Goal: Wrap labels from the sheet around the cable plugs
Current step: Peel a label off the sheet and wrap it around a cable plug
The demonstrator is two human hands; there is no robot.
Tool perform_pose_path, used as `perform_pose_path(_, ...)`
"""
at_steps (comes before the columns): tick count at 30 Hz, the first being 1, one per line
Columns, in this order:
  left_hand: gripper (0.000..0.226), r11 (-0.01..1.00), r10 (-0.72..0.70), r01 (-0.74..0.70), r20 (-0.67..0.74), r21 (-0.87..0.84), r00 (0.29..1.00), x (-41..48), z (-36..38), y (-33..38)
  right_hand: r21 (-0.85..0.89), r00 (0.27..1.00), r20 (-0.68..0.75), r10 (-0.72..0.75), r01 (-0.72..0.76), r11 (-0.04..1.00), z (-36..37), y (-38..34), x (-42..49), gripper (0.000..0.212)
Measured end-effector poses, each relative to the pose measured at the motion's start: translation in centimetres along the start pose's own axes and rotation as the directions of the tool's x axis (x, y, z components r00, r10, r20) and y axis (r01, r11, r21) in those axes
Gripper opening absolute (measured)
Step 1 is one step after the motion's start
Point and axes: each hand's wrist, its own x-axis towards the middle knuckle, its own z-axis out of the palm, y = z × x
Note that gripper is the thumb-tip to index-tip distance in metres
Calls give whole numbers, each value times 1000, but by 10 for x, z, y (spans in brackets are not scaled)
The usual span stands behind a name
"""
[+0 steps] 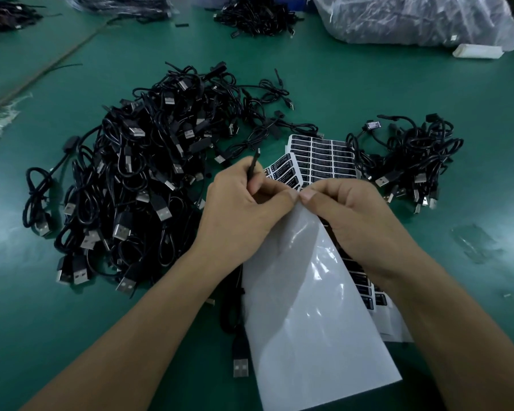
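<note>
My left hand (pixel 241 209) grips a thin black cable plug (pixel 254 163) that sticks up past my fingers; its cable hangs down to a USB end (pixel 240 363) near the table's front. My right hand (pixel 347 212) pinches the top edge of a glossy white backing sheet (pixel 315 307), thumb tips of both hands meeting there. Under it lie label sheets (pixel 321 158) with rows of black labels. Whether a label is between my fingers is hidden.
A big heap of black USB cables (pixel 137 185) lies to the left, a smaller bundle (pixel 410 161) to the right, on the green table (pixel 72 321). More cables (pixel 255 16) and a clear plastic bag (pixel 413 19) sit at the back. A white block (pixel 476 51) lies far right.
</note>
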Motion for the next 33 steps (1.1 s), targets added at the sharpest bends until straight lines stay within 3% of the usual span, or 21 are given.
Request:
perform_pose_path(3,47,998,-19,15,-71,-56,997,0,0,0,-172,988,-148,-32,6,985,-1,3,0,24)
perform_pose_path(7,48,969,-111,54,-230,-242,967,6,-4,3,-508,915,-367,-170,-44,860,-2,3,-3,33)
perform_pose_path(13,47,968,-105,41,-252,-248,962,5,-4,4,-699,924,-368,-100,-204,685,-2,2,-9,36)
perform_pose_path(16,48,973,-114,54,-261,-225,959,5,-4,2,-788,917,-359,-172,-199,582,-4,2,-11,24)
perform_pose_path(20,47,990,-72,39,-251,-135,965,3,-2,3,-783,851,-240,-468,115,611,7,-4,-12,15)
perform_pose_path(22,46,997,-35,17,-249,-72,968,1,-1,4,-780,835,-161,-526,218,586,18,-2,-12,13)
perform_pose_path(27,50,999,26,-19,-251,28,968,-1,3,4,-754,846,-151,-511,236,613,33,6,-8,18)
perform_pose_path(33,47,999,26,-20,-276,28,961,0,4,4,-739,832,-181,-525,237,630,32,8,-3,18)
